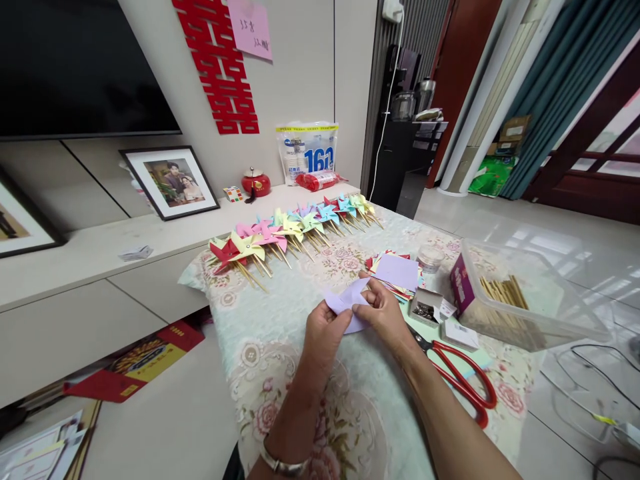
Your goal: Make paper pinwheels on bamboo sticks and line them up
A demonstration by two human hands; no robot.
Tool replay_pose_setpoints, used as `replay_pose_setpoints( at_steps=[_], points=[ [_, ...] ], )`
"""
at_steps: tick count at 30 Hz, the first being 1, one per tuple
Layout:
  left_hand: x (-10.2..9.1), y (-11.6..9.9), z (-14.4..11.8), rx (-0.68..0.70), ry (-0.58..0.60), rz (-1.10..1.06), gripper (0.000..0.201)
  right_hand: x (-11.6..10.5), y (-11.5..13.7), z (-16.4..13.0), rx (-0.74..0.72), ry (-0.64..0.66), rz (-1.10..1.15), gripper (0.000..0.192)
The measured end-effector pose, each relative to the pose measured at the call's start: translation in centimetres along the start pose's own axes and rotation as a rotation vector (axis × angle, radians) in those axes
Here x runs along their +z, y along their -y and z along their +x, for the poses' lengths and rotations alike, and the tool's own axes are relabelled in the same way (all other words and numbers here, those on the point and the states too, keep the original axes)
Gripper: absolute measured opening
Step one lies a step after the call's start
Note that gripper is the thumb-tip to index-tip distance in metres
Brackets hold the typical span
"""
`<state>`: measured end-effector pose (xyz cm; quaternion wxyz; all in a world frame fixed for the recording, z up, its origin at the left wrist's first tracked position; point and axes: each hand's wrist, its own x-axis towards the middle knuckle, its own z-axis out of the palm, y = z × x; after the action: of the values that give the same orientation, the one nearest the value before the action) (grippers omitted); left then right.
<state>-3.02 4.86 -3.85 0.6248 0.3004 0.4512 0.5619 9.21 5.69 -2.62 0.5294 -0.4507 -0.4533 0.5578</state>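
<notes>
A lilac paper piece [356, 323], with its corners folded inward, is pinched between both hands above the tablecloth. My left hand [324, 327] grips its left side with thumb and fingers. On its right side, my right hand [383, 310] presses with the thumb. Beside the right hand lies a stack of coloured paper squares [397, 271], a lilac one on top. Red-handled scissors [457, 373] rest by the right forearm, their blades partly hidden. A small open box of dark metal fasteners [425, 310] sits to the right of the hand.
Finished paper pinwheels on sticks [300, 230] line the table's far edge. A clear plastic bin [540, 293] with wooden sticks [503, 292] stands at right, near a small white box [460, 335] and a round clear container [430, 257]. Cables [575, 387] lie on the floor.
</notes>
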Motion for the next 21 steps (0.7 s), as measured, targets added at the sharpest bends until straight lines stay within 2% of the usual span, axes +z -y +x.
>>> replay_pose_setpoints(
  at_steps=[3, 9, 13, 16, 21],
  points=[
    [0.0, -0.1, 0.0, -0.01, -0.026, -0.005, 0.043, 0.2, 0.1, -0.2, 0.003, 0.03, -0.005, 0.085],
    [0.0, -0.9, -1.1, 0.038, 0.004, -0.008, 0.037, 0.5, 0.1, -0.4, 0.004, 0.034, -0.023, 0.078],
    [-0.3, -1.3, -1.4, 0.028, 0.014, 0.036, 0.034, 0.3, 0.0, -0.3, -0.012, 0.101, -0.045, 0.059],
    [-0.7, -1.4, -1.3, 0.022, -0.024, 0.056, 0.033, -0.1, 0.1, -0.1, -0.019, 0.144, -0.056, 0.045],
    [-1.6, -1.5, -0.9, 0.016, -0.057, 0.058, 0.033, -0.8, 0.1, 0.1, -0.141, 0.035, -0.109, 0.057]
  ],
)
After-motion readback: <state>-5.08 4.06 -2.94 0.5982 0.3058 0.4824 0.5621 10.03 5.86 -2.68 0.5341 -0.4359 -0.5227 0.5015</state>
